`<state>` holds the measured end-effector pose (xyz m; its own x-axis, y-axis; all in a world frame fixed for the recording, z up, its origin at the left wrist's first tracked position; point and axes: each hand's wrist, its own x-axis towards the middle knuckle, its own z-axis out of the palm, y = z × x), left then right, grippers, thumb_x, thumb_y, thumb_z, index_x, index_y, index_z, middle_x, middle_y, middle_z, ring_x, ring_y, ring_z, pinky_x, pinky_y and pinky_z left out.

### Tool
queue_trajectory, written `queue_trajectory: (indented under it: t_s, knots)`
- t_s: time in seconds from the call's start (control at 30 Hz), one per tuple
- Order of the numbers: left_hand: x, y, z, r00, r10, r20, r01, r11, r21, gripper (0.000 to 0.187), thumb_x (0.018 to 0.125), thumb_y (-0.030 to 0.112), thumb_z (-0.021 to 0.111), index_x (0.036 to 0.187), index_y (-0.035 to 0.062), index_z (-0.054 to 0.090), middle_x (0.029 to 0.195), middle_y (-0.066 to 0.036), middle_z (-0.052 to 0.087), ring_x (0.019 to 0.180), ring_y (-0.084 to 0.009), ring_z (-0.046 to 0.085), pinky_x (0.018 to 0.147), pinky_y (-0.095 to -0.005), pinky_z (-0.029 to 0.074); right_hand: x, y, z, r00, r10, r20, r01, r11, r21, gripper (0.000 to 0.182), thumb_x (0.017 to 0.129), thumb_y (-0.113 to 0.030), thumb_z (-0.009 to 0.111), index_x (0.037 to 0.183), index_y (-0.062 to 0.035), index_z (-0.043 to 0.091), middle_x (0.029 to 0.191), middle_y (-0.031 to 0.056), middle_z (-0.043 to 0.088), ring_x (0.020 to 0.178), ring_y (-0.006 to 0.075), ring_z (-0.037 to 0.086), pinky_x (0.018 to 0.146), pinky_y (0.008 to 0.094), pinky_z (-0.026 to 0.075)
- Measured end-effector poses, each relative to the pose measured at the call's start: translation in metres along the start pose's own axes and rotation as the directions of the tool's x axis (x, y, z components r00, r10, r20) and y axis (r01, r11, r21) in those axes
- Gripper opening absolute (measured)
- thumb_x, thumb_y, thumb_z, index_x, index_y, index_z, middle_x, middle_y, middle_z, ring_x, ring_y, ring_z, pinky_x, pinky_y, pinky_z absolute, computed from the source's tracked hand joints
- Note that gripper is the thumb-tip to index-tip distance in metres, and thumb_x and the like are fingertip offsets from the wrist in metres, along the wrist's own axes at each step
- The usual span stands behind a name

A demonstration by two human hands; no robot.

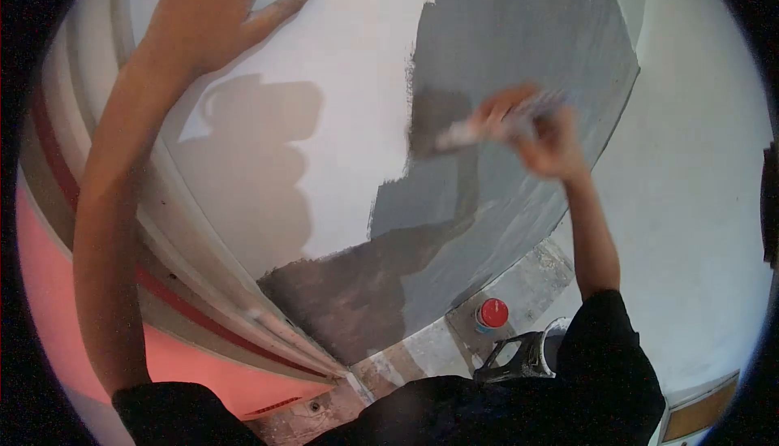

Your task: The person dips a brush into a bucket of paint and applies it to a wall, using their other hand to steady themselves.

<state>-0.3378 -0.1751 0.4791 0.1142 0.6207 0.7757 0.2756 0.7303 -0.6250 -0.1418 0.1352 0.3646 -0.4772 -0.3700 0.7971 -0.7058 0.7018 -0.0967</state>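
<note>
My right hand is closed around a paintbrush, both blurred by motion. The brush's pale end points left at the grey-painted area, close to its ragged edge. Left of that edge the panel's white surface is bare of grey. My left hand lies against the white part at the upper left, thumb stretched out with a grey smudge on its tip. Its other fingers are partly cut off by the top of the view. A shadow falls across the panel below it.
Below the panel, a small red-lidded jar stands on a stained ledge. Beside it is a black object with a handle, partly hidden by my dark clothing. Pale frame moulding runs down the left; a white wall is on the right.
</note>
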Motion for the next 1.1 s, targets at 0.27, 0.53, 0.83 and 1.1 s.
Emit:
queue_trajectory:
  t_s: [0.27, 0.53, 0.83, 1.1]
  knots:
    - [0.000, 0.005, -0.003, 0.999, -0.025, 0.027, 0.024, 1.000, 0.020, 0.074, 0.100, 0.057, 0.036, 0.159, 0.0181, 0.016, 0.167, -0.014, 0.003, 0.154, -0.0326, 0.002, 0.124, -0.0549, -0.001, -0.013, 0.039, 0.021, 0.979, 0.201, 0.030, -0.195, 0.971, -0.140, 0.020, 0.084, -0.010, 0.071, 0.103, -0.0045, 0.066, 0.107, 0.0117, 0.071, 0.096, 0.0286, 0.070, 0.082, 0.0370, 0.055]
    - [0.001, 0.005, -0.008, 0.997, -0.024, 0.068, 0.022, 1.000, 0.020, 0.073, 0.101, 0.058, 0.034, 0.159, 0.0191, 0.014, 0.167, -0.015, 0.002, 0.154, -0.0323, 0.000, 0.124, -0.0544, -0.002, 0.012, 0.018, -0.015, 0.970, -0.041, -0.239, 0.073, 0.989, 0.126, 0.026, 0.088, 0.002, 0.065, 0.113, -0.0037, 0.059, 0.111, 0.0135, 0.068, 0.103, 0.0246, 0.067, 0.088, 0.0398, 0.056]
    - [0.004, -0.003, -0.005, 0.997, 0.014, 0.078, -0.005, 0.993, -0.117, 0.075, 0.100, 0.060, 0.033, 0.159, 0.0181, 0.014, 0.167, -0.014, -0.001, 0.154, -0.0324, -0.001, 0.124, -0.0542, -0.003, -0.033, 0.048, 0.027, 0.963, 0.255, 0.084, -0.244, 0.962, -0.119, 0.021, 0.087, -0.007, 0.069, 0.109, -0.0069, 0.067, 0.109, 0.0095, 0.069, 0.098, 0.0213, 0.068, 0.081, 0.0338, 0.054]
    - [0.002, -0.003, -0.006, 0.996, 0.010, 0.092, 0.000, 0.994, -0.107, 0.075, 0.100, 0.062, 0.031, 0.159, 0.0191, 0.013, 0.167, -0.013, -0.005, 0.154, -0.0313, -0.006, 0.123, -0.0549, -0.005, 0.105, 0.046, -0.077, 0.983, -0.158, -0.093, 0.156, 0.987, -0.026, 0.022, 0.094, -0.005, 0.066, 0.115, -0.0039, 0.062, 0.110, 0.0107, 0.069, 0.104, 0.0228, 0.068, 0.089, 0.0381, 0.057]
